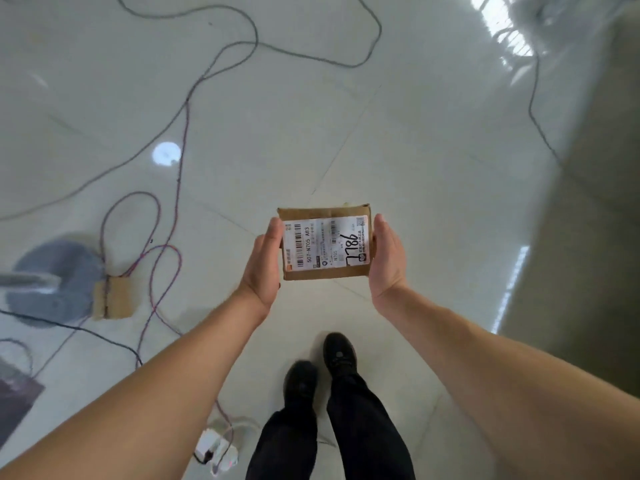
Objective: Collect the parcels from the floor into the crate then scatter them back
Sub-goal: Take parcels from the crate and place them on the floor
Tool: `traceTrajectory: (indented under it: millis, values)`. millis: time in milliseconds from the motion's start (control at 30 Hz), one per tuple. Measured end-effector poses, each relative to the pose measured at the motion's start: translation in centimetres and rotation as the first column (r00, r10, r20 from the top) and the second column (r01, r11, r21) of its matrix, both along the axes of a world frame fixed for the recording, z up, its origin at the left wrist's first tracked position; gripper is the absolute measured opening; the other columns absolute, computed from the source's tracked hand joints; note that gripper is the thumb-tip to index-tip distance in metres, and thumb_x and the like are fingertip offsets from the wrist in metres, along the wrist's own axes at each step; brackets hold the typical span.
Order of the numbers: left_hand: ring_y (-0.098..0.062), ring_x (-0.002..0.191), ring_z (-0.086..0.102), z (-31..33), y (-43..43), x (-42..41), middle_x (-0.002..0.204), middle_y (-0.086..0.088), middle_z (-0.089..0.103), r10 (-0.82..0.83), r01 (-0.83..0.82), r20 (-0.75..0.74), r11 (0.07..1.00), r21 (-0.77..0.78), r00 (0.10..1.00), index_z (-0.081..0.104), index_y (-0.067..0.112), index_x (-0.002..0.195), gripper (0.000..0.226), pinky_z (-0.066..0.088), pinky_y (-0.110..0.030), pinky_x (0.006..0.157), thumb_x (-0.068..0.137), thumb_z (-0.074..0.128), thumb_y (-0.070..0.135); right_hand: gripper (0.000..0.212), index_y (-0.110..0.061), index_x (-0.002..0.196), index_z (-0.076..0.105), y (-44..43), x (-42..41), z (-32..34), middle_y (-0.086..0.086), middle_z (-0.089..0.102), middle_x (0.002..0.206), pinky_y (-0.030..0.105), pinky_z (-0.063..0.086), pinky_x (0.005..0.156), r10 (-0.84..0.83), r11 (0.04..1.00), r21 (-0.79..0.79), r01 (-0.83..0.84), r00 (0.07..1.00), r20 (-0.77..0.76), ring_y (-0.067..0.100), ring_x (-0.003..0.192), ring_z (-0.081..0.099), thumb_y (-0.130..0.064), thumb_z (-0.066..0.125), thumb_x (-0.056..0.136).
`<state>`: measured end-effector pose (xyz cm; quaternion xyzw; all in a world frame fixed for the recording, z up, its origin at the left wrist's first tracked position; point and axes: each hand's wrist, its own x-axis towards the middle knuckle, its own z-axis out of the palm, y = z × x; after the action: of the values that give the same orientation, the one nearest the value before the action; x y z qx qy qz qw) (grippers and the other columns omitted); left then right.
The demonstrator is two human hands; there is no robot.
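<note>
Carrying a small brown cardboard parcel [327, 245] at the centre of the frame, printed label facing up, in the air well above the pale tiled floor [433, 150]. Pressing in on it from both sides, with the left hand [265, 268] flat against its left edge and the right hand [386, 261] flat against its right edge, fingers of both straight and pointing up the frame, none curling over the top. Not seeing the thumbs, so possibly propping it from below, though not telling for certain. Judging this a plain two-sided squeeze, so pressing evenly and holding the box level to avoid letting it slip out downward. Not finding any crate in the frame, so looking up for it, or for a bare patch of floor if scattering, before letting go. Stepping carefully in the black shoes [322, 368] showing just below the parcel, minding the thin cables [187, 109] looping across the left half, the white power strip [216, 448] at the bottom edge, and another small cardboard piece [112, 297] at lower left beside a grey round base [52, 278].
</note>
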<state>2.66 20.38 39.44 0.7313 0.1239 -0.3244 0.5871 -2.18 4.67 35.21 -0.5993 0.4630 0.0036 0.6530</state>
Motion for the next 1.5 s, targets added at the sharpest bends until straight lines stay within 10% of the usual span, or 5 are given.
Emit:
traceTrajectory:
  millis: [300,600,867,1133,1500]
  values:
    - [0.002,0.099,0.051,13.6,-11.2,-4.3,0.132,-0.001,0.062,-0.359,0.361,0.048,0.91,-0.204,0.932,0.052,0.026,0.106,0.07,0.036,-0.034,0.084,0.072,0.024,0.081,0.067,-0.022,0.084,0.052,-9.4,-11.1,16.6,0.014,0.065,0.097,0.043,0.049,0.085,-0.365,0.922,-0.057,0.382,0.911,0.193,0.032,0.097,0.066,-0.086,0.047,0.063]
    - [-0.004,0.105,0.054,22.4,-24.7,-17.2,0.127,-0.003,0.063,-0.647,0.673,0.187,0.692,-0.263,0.739,0.055,0.027,0.095,0.068,0.036,-0.034,0.08,0.072,0.02,0.081,0.062,-0.016,0.09,0.05,-18.5,-28.4,25.6,0.026,0.067,0.098,0.023,0.049,0.055,-0.583,0.745,-0.121,0.656,0.728,0.362,0.027,0.08,0.068,-0.077,0.04,0.085]
    - [-0.019,0.111,0.062,29.1,-35.3,-35.4,0.108,0.003,0.074,-0.829,0.862,0.26,0.433,-0.262,0.496,0.063,0.028,0.1,0.074,0.034,-0.048,0.097,0.077,0.019,0.083,0.068,-0.004,0.114,0.057,-24.9,-48.0,31.0,0.021,0.076,0.101,0.05,0.059,0.087,-0.708,0.505,-0.119,0.855,0.489,0.51,0.037,0.095,0.075,-0.067,0.039,0.098]
    - [-0.021,0.107,0.07,32.1,-43.8,-55.6,0.119,-0.001,0.073,-0.869,0.943,0.4,0.19,-0.274,0.291,0.058,0.023,0.133,0.094,0.048,-0.039,0.083,0.069,0.04,0.089,0.08,-0.02,0.128,0.061,-27.6,-68.3,34.3,0.006,0.078,0.109,0.042,0.056,0.084,-0.725,0.371,-0.154,0.916,0.389,0.568,0.024,0.102,0.074,-0.08,0.045,0.077]
    - [0.009,0.104,0.059,30.0,-48.3,-78.0,0.117,0.015,0.063,-0.893,0.931,0.402,-0.304,-0.203,-0.203,0.061,0.036,0.113,0.04,0.041,-0.031,0.098,0.099,0.033,0.061,0.081,-0.03,0.127,0.065,-24.8,-88.3,31.9,-0.002,0.076,0.116,0.058,0.05,0.106,-0.89,-0.068,-0.149,0.986,0.007,0.456,0.024,0.112,0.07,-0.087,0.043,0.074]
